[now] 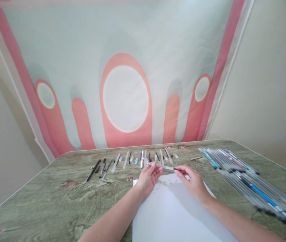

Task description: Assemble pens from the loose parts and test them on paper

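Observation:
A clear pen barrel (166,166) with a dark right end lies nearly level between my two hands, above the far edge of a white paper sheet (173,208). My left hand (148,178) pinches its left end between thumb and fingertips, palm turned up. At the dark right end, the thumb and fingers of my right hand (190,181) are closed on the barrel. Small dark specks (161,185) are scattered on the paper just below the hands.
Behind the hands, a row of pen parts runs across the table (57,201), with a black pen (93,170) at its left end. Many clear pens with dark ends (243,191) lie at the right, a blue pen (263,196) among them. A patterned cloth (125,33) hangs behind.

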`<state>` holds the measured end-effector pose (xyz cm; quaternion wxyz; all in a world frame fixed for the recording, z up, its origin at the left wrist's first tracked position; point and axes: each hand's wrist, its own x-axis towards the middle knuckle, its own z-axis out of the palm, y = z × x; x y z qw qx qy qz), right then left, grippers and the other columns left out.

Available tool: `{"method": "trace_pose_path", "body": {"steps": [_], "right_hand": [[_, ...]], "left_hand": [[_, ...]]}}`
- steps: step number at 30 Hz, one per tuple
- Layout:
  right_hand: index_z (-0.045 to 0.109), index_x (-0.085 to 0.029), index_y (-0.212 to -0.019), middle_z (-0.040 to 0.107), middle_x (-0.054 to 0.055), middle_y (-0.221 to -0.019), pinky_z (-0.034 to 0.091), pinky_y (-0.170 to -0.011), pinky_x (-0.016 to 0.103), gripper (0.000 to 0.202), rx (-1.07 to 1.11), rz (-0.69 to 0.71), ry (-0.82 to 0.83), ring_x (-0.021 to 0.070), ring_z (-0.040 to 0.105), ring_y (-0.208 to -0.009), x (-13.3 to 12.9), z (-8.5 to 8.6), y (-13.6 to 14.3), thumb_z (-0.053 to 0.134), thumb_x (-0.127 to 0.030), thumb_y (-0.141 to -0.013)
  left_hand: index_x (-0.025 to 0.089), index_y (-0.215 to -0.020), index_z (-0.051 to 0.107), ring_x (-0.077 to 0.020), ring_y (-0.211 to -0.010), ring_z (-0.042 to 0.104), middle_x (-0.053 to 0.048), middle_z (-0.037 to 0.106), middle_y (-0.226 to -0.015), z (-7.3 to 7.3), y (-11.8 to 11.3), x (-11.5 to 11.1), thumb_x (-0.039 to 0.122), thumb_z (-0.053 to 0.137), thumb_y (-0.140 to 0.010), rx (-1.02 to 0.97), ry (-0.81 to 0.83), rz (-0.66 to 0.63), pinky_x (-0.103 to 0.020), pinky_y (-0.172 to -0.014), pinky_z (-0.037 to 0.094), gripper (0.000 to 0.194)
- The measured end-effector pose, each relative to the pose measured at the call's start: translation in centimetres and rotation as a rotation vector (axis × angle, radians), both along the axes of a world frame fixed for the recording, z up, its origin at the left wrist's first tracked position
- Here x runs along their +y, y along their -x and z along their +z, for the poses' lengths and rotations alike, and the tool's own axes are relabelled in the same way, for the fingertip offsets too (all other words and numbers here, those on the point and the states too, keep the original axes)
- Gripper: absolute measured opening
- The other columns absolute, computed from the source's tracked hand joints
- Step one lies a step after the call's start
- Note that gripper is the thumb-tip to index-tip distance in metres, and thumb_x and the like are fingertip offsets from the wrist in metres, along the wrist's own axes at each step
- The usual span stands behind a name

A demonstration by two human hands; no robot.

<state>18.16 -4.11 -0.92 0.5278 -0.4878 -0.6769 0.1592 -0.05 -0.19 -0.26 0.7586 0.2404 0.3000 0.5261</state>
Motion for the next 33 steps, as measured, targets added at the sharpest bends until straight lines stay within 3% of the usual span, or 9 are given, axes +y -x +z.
{"method": "trace_pose_path", "body": {"steps": [24,33], "right_hand": [[0.059,-0.020,-0.081,0.062,0.002,-0.072,0.045,-0.055,0.025,0.025,-0.057,-0.021,0.068,0.0149,0.058,-0.062,0.18,-0.24,-0.25,0.044,-0.040,-0.083],[0.059,-0.019,-0.084,0.063,0.003,-0.073,0.048,-0.057,0.026,0.022,0.033,0.017,0.108,0.0158,0.061,-0.063,0.09,-0.38,-0.11,0.049,-0.039,-0.080]], "left_hand": [[0.015,-0.085,0.048,-0.0110,-0.073,0.063,-0.009,0.064,-0.087,-0.09,0.03,-0.08,0.019,0.054,-0.080,0.031,-0.083,-0.022,-0.023,-0.074,0.051,0.009],[0.016,-0.085,0.048,-0.0101,-0.071,0.062,-0.007,0.063,-0.086,-0.28,-0.07,-0.01,0.021,0.055,-0.079,0.052,-0.110,0.008,-0.022,-0.073,0.051,0.010]]}}
